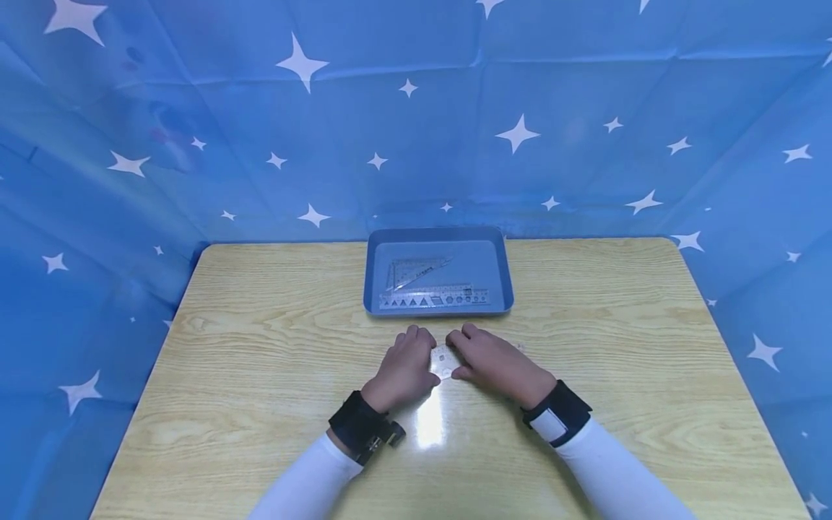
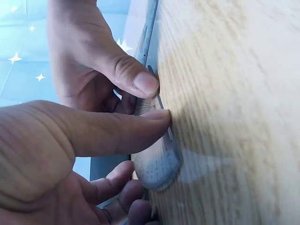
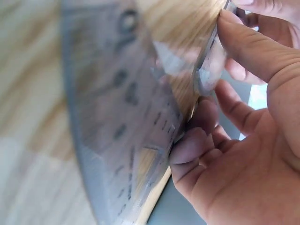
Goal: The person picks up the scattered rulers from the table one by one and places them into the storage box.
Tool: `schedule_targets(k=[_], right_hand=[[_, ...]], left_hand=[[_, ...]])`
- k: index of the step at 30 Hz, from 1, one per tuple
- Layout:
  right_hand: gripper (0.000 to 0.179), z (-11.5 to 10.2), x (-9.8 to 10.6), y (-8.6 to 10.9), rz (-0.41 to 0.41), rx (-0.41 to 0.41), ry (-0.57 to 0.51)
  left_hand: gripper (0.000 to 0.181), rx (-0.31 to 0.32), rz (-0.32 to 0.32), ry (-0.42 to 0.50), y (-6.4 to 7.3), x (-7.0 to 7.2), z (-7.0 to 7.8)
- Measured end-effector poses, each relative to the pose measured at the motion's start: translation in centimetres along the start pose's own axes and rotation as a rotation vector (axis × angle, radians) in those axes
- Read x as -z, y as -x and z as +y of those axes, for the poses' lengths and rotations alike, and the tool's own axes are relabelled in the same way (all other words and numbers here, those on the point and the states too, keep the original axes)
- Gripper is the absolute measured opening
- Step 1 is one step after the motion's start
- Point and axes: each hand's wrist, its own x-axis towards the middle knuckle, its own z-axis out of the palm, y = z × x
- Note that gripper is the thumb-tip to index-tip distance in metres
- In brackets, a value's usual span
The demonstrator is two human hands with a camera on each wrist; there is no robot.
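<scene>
Both hands meet over the table, just in front of the blue tray. Between them is a small clear plastic protractor, with fine radiating lines and a rounded end in the left wrist view. My left hand pinches its left side, thumb on the near edge. My right hand pinches the other side; the two thumbs lie close together in the left wrist view. A second clear, numbered plastic piece spans the right wrist view, its edge at the curled fingers of the right hand; in the head view that hand mostly hides it.
A blue tray stands at the table's back edge. In it lie a clear set square and a clear stencil ruler with cut-out shapes. Beyond the wood-grain table hangs a blue curtain with white stars.
</scene>
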Motion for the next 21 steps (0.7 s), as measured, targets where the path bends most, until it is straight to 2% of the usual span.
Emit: schedule_targets(k=[11, 16, 21], right_hand=[[0.048, 0.01, -0.09, -0.53, -0.1, -0.135, -0.152], [0.049, -0.03, -0.13, -0.51, -0.095, -0.132, -0.157], [0.053, -0.07, -0.27, -0.41, -0.069, -0.109, -0.142]], left_hand=[[0.048, -0.023, -0.022, 0.041, -0.38, -0.1, 0.05], [0.051, -0.027, -0.005, 0.052, -0.12, -0.34, 0.04], [0.042, -0.04, 0.032, 0.083, 0.05, -0.59, -0.18]])
